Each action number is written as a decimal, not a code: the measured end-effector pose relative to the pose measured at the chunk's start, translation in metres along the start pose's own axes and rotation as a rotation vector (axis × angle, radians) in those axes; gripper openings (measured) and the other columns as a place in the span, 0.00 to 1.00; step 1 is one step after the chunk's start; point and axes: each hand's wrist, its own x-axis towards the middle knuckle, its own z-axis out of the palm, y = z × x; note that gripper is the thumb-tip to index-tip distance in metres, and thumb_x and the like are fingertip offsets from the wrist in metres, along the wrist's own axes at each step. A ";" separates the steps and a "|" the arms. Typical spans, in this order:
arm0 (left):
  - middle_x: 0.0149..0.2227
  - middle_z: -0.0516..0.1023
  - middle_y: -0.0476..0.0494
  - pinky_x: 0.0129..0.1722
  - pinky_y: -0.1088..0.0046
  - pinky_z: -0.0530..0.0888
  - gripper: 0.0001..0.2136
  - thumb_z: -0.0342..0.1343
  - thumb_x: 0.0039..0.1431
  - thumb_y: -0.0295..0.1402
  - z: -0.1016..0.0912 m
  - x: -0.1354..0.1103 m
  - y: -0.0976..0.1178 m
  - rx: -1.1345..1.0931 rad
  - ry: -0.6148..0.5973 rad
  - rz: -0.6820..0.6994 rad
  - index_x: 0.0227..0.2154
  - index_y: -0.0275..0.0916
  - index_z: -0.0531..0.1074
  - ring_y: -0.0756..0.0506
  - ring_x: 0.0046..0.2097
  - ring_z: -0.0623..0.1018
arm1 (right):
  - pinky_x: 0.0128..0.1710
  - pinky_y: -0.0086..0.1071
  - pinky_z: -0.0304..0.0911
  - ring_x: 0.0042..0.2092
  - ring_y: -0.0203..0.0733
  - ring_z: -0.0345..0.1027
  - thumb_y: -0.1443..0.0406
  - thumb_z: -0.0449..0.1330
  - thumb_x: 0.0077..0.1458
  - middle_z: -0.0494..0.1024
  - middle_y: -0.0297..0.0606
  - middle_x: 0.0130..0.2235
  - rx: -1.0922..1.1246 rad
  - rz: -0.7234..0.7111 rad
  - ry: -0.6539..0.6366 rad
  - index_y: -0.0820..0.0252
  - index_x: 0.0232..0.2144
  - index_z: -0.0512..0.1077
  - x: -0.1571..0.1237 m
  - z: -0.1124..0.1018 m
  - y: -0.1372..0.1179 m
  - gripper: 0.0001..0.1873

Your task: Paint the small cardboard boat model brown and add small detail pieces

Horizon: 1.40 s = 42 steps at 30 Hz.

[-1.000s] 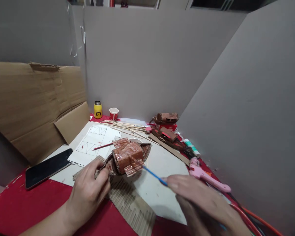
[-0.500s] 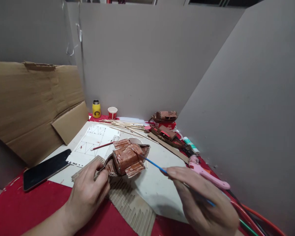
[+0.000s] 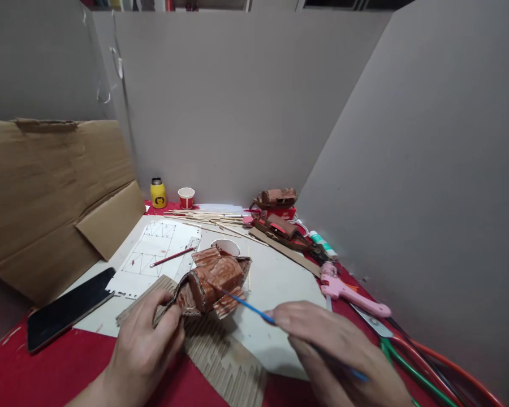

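My left hand (image 3: 146, 345) grips the near end of a small brown-painted cardboard model (image 3: 212, 278) and holds it tilted just above a strip of corrugated cardboard (image 3: 220, 353). Pinched in my right hand (image 3: 331, 350) is a thin blue paintbrush (image 3: 248, 305), its tip touching the model's right side. A white sheet (image 3: 271, 305) lies under both, on a red table (image 3: 34, 367).
A black phone (image 3: 68, 308) lies at the left beside a drawing sheet (image 3: 155, 251) with a red pencil (image 3: 172, 256). A large cardboard panel (image 3: 55, 192) leans at left. At the back stand a small white cup (image 3: 225, 246), wooden sticks (image 3: 203, 216), a yellow bottle (image 3: 157, 193) and a red cup (image 3: 186, 197). To the right lie a pink glue gun (image 3: 348, 288) and scissors (image 3: 390, 339).
The brush tip has come down from the model's top to its right side. The model has shifted slightly left and nearer in view; a white cup behind it now shows.
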 end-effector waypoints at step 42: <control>0.45 0.74 0.33 0.42 0.65 0.79 0.07 0.56 0.60 0.25 0.000 -0.003 -0.001 -0.050 0.024 0.029 0.41 0.35 0.74 0.41 0.44 0.79 | 0.42 0.30 0.76 0.40 0.40 0.79 0.74 0.57 0.60 0.83 0.39 0.36 0.004 0.132 0.109 0.59 0.43 0.74 -0.010 -0.011 0.004 0.11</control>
